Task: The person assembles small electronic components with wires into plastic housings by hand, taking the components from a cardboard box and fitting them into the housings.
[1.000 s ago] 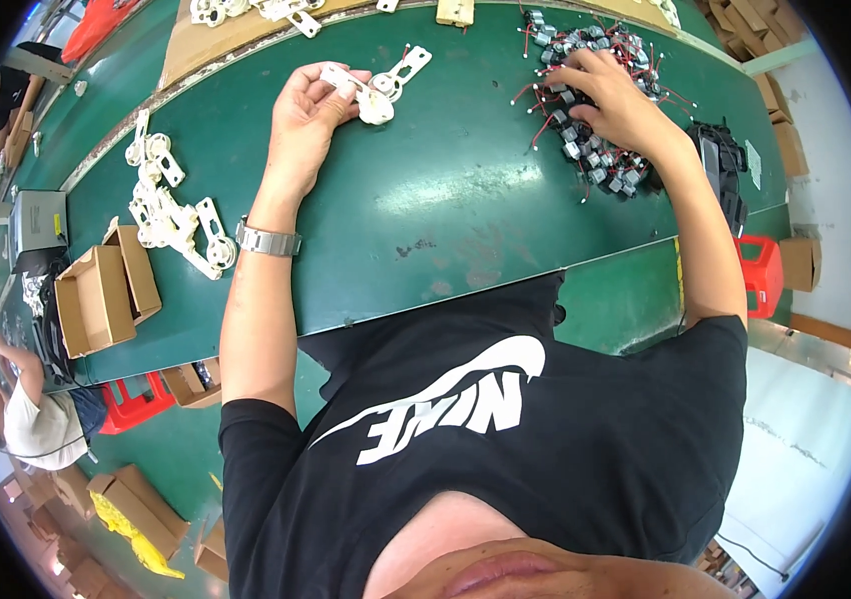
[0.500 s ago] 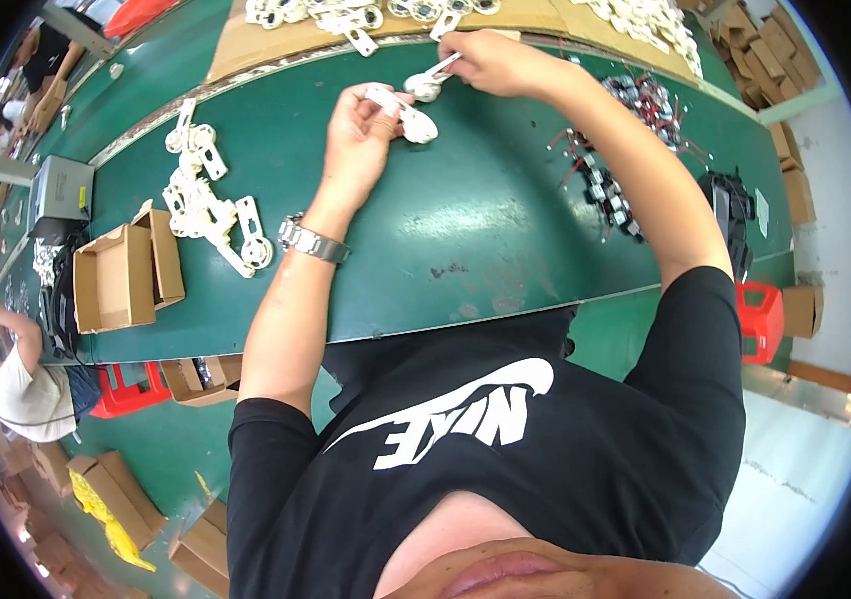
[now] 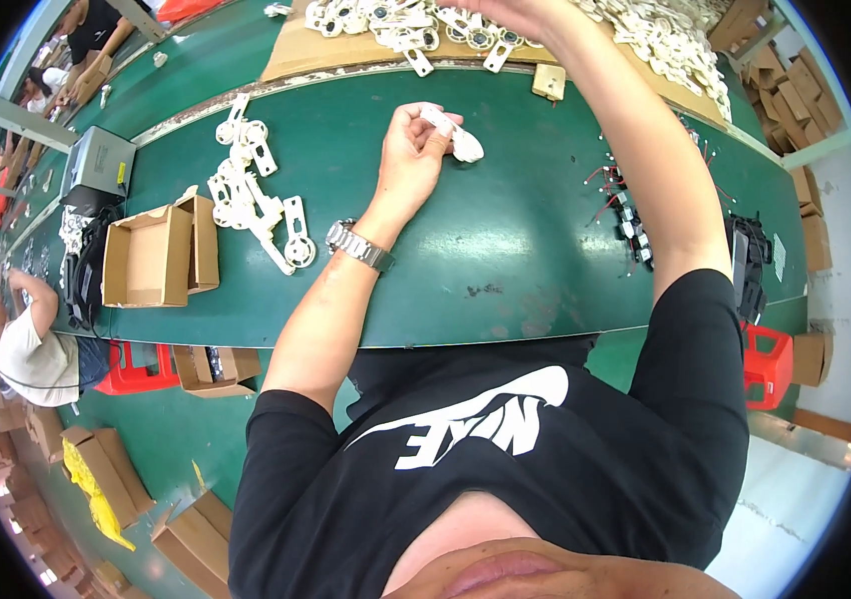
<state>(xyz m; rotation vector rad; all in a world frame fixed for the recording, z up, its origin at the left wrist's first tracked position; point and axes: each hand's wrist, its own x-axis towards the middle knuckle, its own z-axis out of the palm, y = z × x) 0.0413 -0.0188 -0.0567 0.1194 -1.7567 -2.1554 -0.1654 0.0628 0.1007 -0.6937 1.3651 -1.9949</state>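
My left hand (image 3: 413,158) is closed on a white plastic part (image 3: 465,146) with a rounded end, held above the green table. My right hand (image 3: 517,12) reaches far forward over a pile of white plastic parts (image 3: 385,16) at the far edge. The top of the picture cuts off most of its fingers, so whether they hold anything cannot be made out. Left of my left forearm lies a loose row of similar white parts (image 3: 246,195) with round ends. Under my right forearm are small dark components with red wires (image 3: 631,228), partly hidden by the arm.
Open cardboard boxes (image 3: 149,262) and a grey metal box (image 3: 98,168) stand on the left of the green table (image 3: 505,250). A small cream block (image 3: 548,82) lies by the far strip. At the left a co-worker (image 3: 41,344) sits by a red stool (image 3: 131,371). Another red stool (image 3: 767,367) is at right.
My right hand has moved forward, away from my left hand, to the far pile; the white part it held is out of sight. My left hand still holds its part. The view has shifted.
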